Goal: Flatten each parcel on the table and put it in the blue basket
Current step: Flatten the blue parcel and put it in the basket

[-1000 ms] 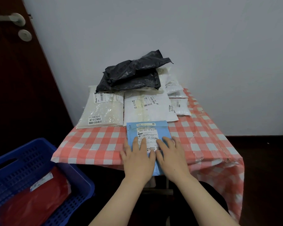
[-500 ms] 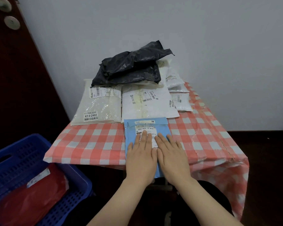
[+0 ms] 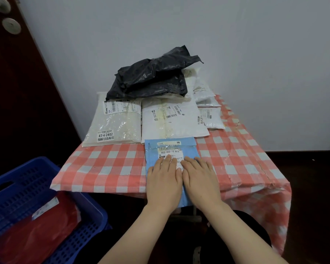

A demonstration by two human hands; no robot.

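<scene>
Left hand (image 3: pixel 165 182) and right hand (image 3: pixel 200 182) lie flat, fingers straight, side by side — pressing the blue parcel (image 3: pixel 171 149). The bench (image 3: pixel 107 168) lies beneath them — the blue basket (image 3: pixel 25 187) sits left of both

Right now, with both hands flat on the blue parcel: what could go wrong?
The blue parcel overhangs the near edge of the table under the left hand and right hand; it may slide off when they lift.
The basket sits low on the left, off the table; a loose toss could miss.
The black parcel lies heaped on white parcels; a bump might topple it.
</scene>
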